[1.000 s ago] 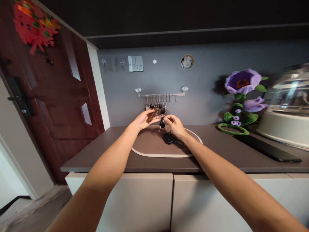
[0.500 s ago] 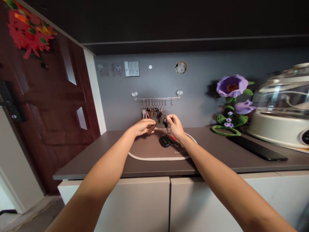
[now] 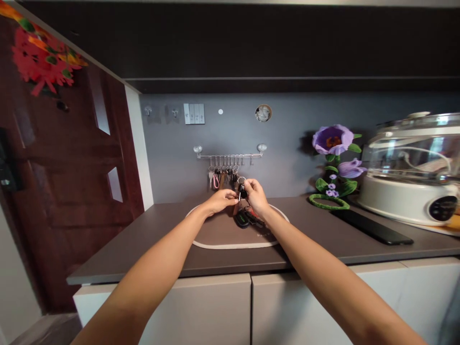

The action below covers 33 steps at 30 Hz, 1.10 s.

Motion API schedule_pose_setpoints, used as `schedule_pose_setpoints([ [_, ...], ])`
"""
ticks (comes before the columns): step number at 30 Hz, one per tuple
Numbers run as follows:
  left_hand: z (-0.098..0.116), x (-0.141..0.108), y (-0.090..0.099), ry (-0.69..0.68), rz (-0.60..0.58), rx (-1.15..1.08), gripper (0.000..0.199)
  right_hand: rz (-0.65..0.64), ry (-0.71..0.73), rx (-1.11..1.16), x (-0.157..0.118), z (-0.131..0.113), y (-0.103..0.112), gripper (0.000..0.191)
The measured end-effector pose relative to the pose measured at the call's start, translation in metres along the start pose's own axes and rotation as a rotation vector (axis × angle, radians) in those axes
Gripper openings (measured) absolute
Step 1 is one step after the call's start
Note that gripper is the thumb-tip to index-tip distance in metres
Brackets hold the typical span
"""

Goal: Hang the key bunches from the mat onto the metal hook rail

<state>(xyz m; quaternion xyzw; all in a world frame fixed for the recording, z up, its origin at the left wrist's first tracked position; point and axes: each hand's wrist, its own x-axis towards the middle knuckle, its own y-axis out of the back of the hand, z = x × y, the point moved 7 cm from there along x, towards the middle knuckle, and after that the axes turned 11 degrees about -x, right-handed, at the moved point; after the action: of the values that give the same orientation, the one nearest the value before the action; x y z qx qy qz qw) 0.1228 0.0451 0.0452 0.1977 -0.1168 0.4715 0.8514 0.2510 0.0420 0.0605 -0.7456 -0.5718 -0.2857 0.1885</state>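
Observation:
My right hand (image 3: 256,195) is closed on a bunch of keys (image 3: 242,189), with its metal ring showing above the fingertips. Close beside it on the left, my left hand (image 3: 221,201) pinches part of the same bunch; a brown tag hangs just below its fingers. Under both hands, a black key fob (image 3: 242,219) with green marks and other dark and red key items lie on the brown mat (image 3: 219,235). Behind them, several key sets (image 3: 222,177) hang from a clear hook rail (image 3: 230,155) on the grey wall.
To the right stand a purple fabric flower (image 3: 333,139), a black phone (image 3: 373,227) and a white appliance (image 3: 398,191) with a clear cover. A dark shelf (image 3: 251,43) overhangs the counter (image 3: 118,249). A red-brown door (image 3: 72,191) is at left.
The view has tilted up and shifted slightly. My hands have come closer together at the key bunch, and the brown tag now hangs lower beneath my left fingers.

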Motion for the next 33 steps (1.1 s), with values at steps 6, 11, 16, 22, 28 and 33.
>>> schedule_pose_setpoints([
  [6, 0.008, 0.002, 0.009, -0.045, 0.129, 0.124, 0.027, -0.004, -0.07, 0.074, 0.004, -0.001, -0.001, 0.025],
  [11, 0.024, -0.001, 0.016, -0.126, 0.261, 0.389, 0.02, 0.002, -0.174, 0.069, 0.014, 0.001, 0.0, 0.027],
  [16, 0.03, -0.002, 0.016, -0.17, 0.274, 0.563, 0.022, 0.022, -0.217, 0.048, 0.043, 0.006, 0.001, 0.023],
  [22, 0.028, -0.002, 0.015, -0.198, 0.254, 0.644, 0.023, 0.07, -0.241, 0.052, 0.074, 0.003, -0.002, 0.015],
  [28, 0.03, -0.003, 0.014, -0.23, 0.238, 0.683, 0.024, 0.095, -0.284, 0.078, 0.085, 0.001, -0.01, 0.013],
  [33, 0.03, -0.003, 0.014, -0.22, 0.239, 0.698, 0.024, 0.128, -0.316, 0.076, 0.091, 0.009, -0.016, 0.014],
])
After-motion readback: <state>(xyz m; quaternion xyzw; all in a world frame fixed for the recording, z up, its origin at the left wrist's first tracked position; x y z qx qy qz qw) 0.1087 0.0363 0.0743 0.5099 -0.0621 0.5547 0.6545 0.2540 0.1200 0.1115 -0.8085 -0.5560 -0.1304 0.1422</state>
